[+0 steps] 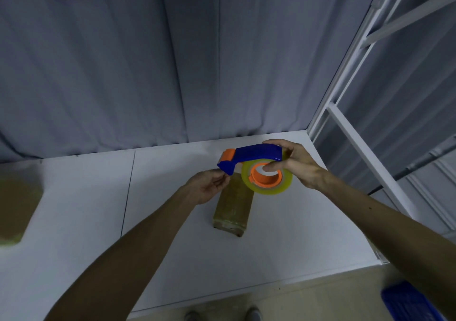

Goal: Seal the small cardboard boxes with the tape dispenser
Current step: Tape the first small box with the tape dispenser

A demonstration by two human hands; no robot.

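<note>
Now the right hand (pixel 293 165) grips the tape dispenser (pixel 254 165) aloft; the left hand (pixel 209 185) pinches at its nose, just above the small cardboard box (pixel 233 212). Loose tape may fold onto itself, I judge.

Both bare forearms reach up from the bottom corners of the frame and converge at centre right. The right hand (pixel 293 165) curls round the tape dispenser (pixel 256 153), one digit hooked into its hub. The left hand (pixel 209 187), lower and further left, pinches the dispenser's front tip with thumb and fingertips.
</note>
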